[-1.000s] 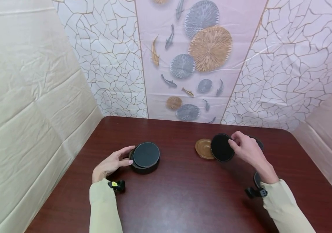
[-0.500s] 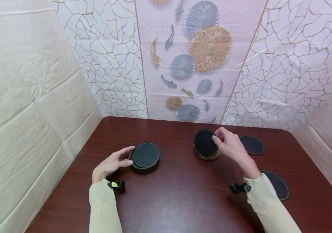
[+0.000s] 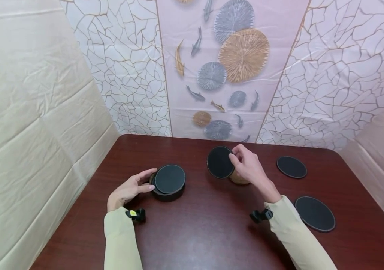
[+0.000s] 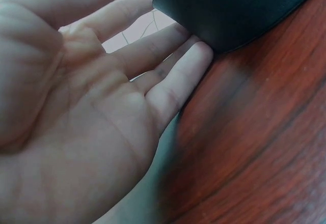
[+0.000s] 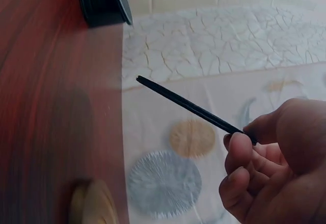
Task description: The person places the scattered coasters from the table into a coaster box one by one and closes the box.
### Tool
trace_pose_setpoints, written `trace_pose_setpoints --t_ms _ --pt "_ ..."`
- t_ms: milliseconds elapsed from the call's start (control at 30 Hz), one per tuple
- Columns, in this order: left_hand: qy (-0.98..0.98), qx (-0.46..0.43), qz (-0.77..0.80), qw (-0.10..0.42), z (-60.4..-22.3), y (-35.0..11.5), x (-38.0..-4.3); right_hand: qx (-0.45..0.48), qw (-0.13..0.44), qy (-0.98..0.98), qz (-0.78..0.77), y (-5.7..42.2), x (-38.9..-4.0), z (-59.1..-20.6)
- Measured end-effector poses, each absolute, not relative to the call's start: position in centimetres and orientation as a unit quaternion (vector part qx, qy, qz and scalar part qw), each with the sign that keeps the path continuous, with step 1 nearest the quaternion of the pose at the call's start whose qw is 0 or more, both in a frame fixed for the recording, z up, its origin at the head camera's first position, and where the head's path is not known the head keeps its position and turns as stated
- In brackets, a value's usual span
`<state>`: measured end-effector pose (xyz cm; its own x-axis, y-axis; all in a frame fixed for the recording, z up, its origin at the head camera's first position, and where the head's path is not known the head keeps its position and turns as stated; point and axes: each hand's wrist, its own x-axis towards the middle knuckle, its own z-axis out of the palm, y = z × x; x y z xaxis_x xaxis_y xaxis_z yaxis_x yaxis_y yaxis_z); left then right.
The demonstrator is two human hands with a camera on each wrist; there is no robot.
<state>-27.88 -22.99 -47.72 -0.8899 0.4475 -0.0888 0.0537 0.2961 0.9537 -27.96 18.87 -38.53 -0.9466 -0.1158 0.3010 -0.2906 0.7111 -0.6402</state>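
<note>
My right hand (image 3: pixel 247 163) pinches a round black coaster (image 3: pixel 219 162) by its right edge, raised above the table. The right wrist view shows this coaster edge-on, between thumb and fingers of the right hand (image 5: pixel 272 158). At the left, a round black coaster holder (image 3: pixel 169 196) stands with another black coaster (image 3: pixel 170 179) on top, slightly off-centre. My left hand (image 3: pixel 129 190) rests against the holder's left side, thumb at the front, fingers behind. In the left wrist view, fairly straight fingers touch the dark holder wall (image 4: pixel 219 10).
A round brown wooden piece (image 3: pixel 239 179) lies partly hidden behind the right hand. Two black coasters (image 3: pixel 291 167) lie flat at the right, the nearer coaster (image 3: pixel 315 214) beside the right sleeve. Patterned cloth (image 3: pixel 138 67) hangs beyond the dark red-brown table (image 3: pixel 195 232).
My right hand has carried the held coaster leftward, across the wooden piece toward the holder. Both coasters at the right have come into fuller view. The left hand has stayed in place.
</note>
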Motion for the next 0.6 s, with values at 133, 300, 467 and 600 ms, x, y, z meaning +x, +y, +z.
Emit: trace_pose_setpoints --t_ms 133,300,467,600 --pt "0.782 0.160 0.576 0.174 -47.7 -23.0 -27.9 0.120 0.145 -0.906 0.379 17.1 -28.3 -38.9" --pt "0.779 0.162 0.579 0.179 -47.7 -22.9 -27.8 0.134 0.131 -0.885 0.426 14.9 -28.4 -39.5" --pt "0.778 0.164 0.580 0.177 -47.6 -22.9 -27.9 0.142 0.140 -0.873 0.446 12.7 -28.5 -40.3" --pt "0.778 0.158 0.580 0.180 -47.7 -22.9 -27.9 0.150 0.138 -0.866 0.456 11.0 -28.5 -41.2"
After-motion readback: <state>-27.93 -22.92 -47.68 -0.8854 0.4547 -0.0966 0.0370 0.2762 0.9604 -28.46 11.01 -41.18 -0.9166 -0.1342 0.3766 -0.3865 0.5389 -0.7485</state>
